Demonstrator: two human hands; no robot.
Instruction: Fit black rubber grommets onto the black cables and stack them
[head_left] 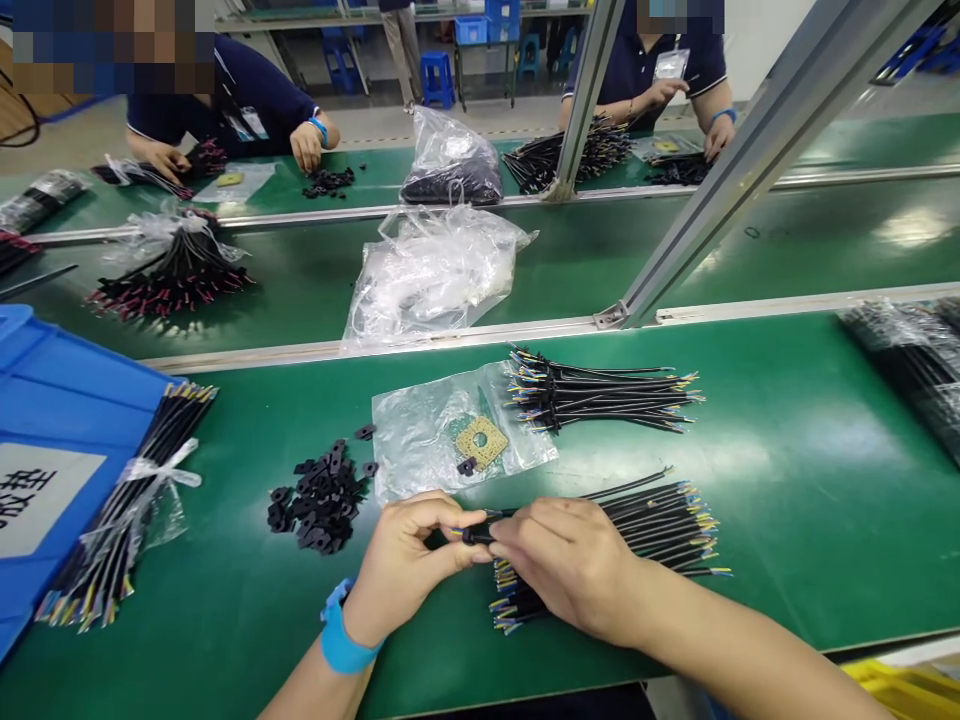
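My left hand (409,560) pinches a small black piece (472,536) at the end of a black cable, between thumb and forefinger. Closed beside it, my right hand (574,565) grips the cable, most of which its fingers hide. Under and beyond the right hand lies a row of black cables (660,525) with stripped, coloured wire ends. Left of my hands is a heap of small black flat pieces (326,500) with holes. A yellow sponge (481,440) with a central hole rests on a clear plastic bag (412,430), a black piece at its edge.
Beyond the bag lies a cable bundle (600,390) with black pieces on its left ends. A blue bin (67,400) and tied cables (142,490) stand left. A metal post (720,200) slants across the right. Two people work at the far bench (367,180).
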